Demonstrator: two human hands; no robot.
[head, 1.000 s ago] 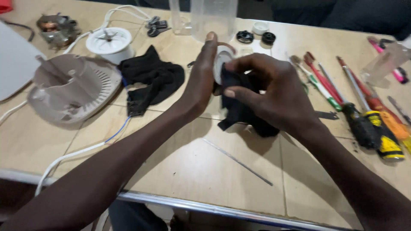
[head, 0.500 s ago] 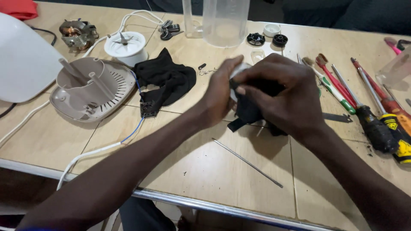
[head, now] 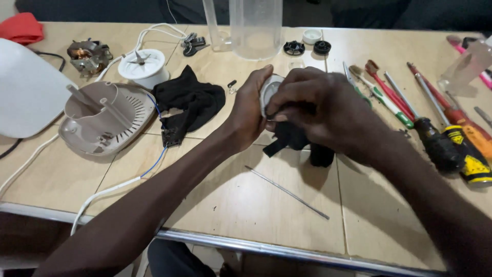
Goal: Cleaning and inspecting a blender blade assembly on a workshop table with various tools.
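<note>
**Two hands closed on a small round part and a black cloth, mid-table**

Nearest the camera runs the metal edge of the table (head: 266, 251), and just beyond it a thin metal rod (head: 287, 192) lies slantwise on the bare tan top. A white cable (head: 102, 197) trails off the front left edge.

Above the rod, both hands meet. The left hand (head: 248, 115) cups a small round pale part (head: 269, 92) from the left, fingers curled up around its rim. The right hand (head: 320, 113) closes over the same part from the right and above, hiding most of it, fingers pinched together on a black cloth (head: 292, 141) that hangs down from the grip and touches the tabletop. How the part looks under the right hand cannot be told; only a grey-white curved face shows.

Left of the hands lies a second black cloth (head: 189, 100), crumpled, with a small circuit board (head: 169, 136) on blue wires at its lower edge. Further left sits a beige appliance base (head: 105, 118) turned open side up, and a white housing (head: 25, 92) at the frame's edge. To the right lie screwdrivers (head: 446, 133) with red, green, black and yellow handles, side by side.

Farther back stand a white blade unit (head: 141, 66), a bare electric motor (head: 87, 54), a clear plastic jug (head: 255, 25), two black round caps (head: 307, 47) and a white cap (head: 311, 36). A red cloth (head: 23, 28) lies at the far left corner. Behind the table the room is dark.
</note>
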